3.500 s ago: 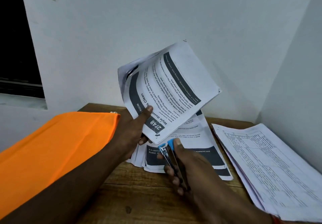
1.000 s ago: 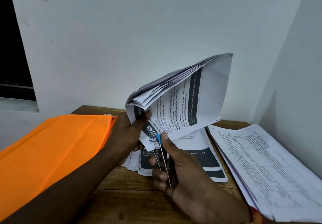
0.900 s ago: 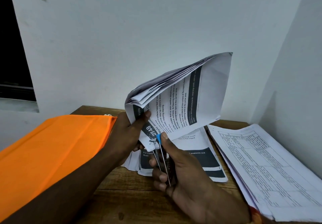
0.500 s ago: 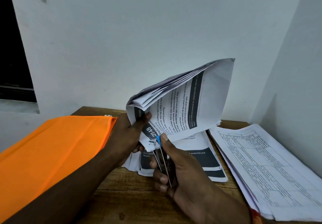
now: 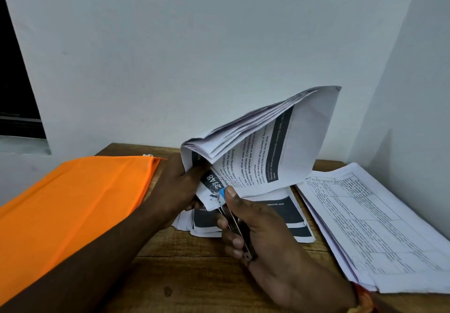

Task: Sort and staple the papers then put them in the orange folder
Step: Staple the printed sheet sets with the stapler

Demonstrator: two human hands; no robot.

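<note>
My left hand (image 5: pixel 179 188) grips a raised bundle of printed sheets (image 5: pixel 272 152) by its lower corner, thumb on the dark "2148" header; the sheets fan apart and curl over at the top. My right hand (image 5: pixel 265 237) grips a small metal stapler with a blue tip (image 5: pixel 233 220), whose jaws sit on that same corner, my thumb pressing its top. The orange folder (image 5: pixel 73 205) lies shut on the left of the wooden table (image 5: pixel 190 278).
A loose pile of similar dark-banded sheets (image 5: pixel 292 217) lies on the table under the raised bundle. A thick stack of table-printed pages (image 5: pixel 370 230) fills the right side by the white wall corner. A dark window opening is at far left.
The stapler moved from below the bundle onto its lower corner. The bundle turned so its edges fan toward me and has since barely shifted. Both hands keep their holds.
</note>
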